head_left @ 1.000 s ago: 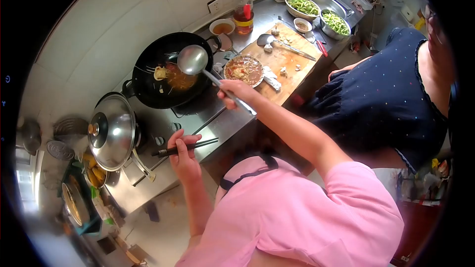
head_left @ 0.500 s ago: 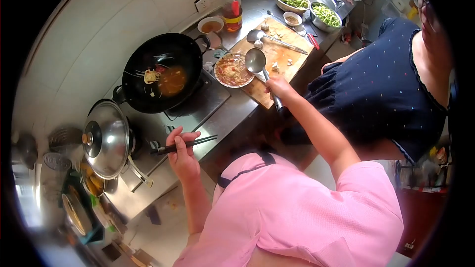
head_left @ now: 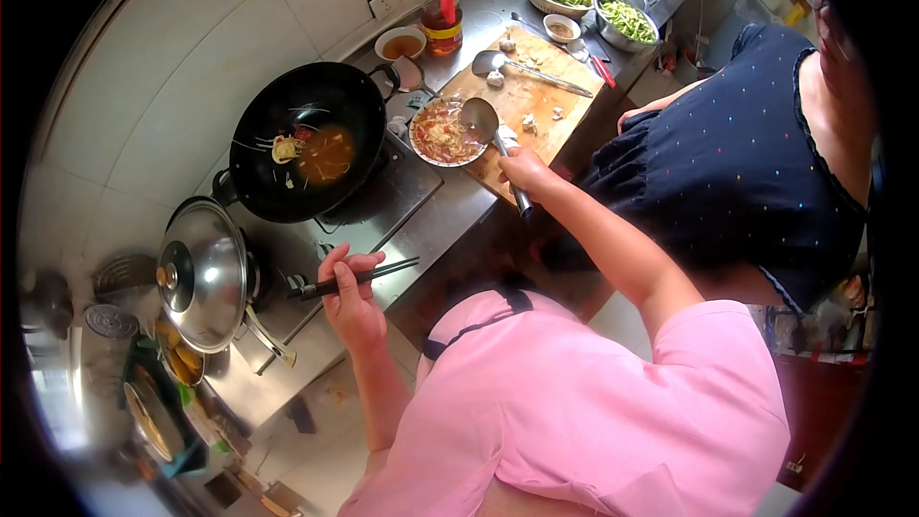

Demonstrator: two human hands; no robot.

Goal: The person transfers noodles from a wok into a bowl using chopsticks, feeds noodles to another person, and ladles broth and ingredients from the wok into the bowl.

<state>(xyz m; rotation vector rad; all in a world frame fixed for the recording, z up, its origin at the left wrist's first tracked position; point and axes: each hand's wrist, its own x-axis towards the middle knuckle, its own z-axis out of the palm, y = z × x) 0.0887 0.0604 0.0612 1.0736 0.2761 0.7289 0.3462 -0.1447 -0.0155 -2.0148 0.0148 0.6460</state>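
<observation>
My right hand (head_left: 524, 170) grips the handle of a metal ladle (head_left: 480, 117), whose bowl is over the right side of a bowl of soup with noodles (head_left: 442, 137). My left hand (head_left: 354, 302) holds black chopsticks (head_left: 385, 269) above the counter's front edge. Left of the soup bowl, a black wok (head_left: 258, 115) sits on the stove with orange broth (head_left: 327, 156) and some pale food inside. The soup bowl stands at the near left corner of a wooden cutting board (head_left: 550, 72).
A lidded pan (head_left: 215, 273) stands on the left burner. A spatula (head_left: 546, 76) and garlic lie on the board. Behind are an oil bottle (head_left: 442, 14), a small bowl (head_left: 400, 43) and bowls of green beans (head_left: 622, 23). Another person in a dark dress (head_left: 699, 163) stands at the right.
The ladle has moved right from above the wok, past the soup bowl, then back left over its edge. My left hand keeps the chopsticks. The view has shifted slightly.
</observation>
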